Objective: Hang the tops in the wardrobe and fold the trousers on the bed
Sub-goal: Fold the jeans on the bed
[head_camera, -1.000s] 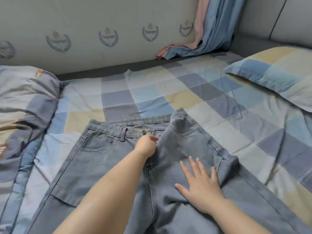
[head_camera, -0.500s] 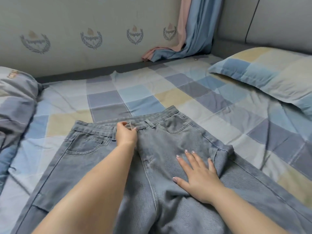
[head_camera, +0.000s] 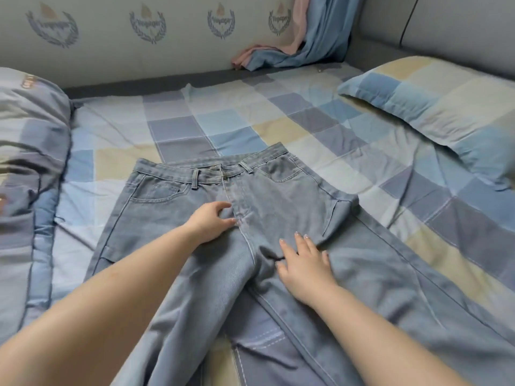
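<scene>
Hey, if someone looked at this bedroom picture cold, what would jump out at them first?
A pair of light blue denim jeans lies spread front up in the middle of the checked blue and beige bedsheet, waistband away from the camera. Both bare hands rest on it: the left hand beside the fly, the right hand flat near the crotch. A matching checked pillow sits at the right.

A pair of light blue, faded denim trousers (head_camera: 281, 207) lies front-up and spread flat on the checked blue, grey and cream bed sheet (head_camera: 237, 118). The waistband points to twelve o'clock, closed at its button, belt loops showing. The two legs part toward five and seven o'clock, with creases bunched at the crotch.
</scene>
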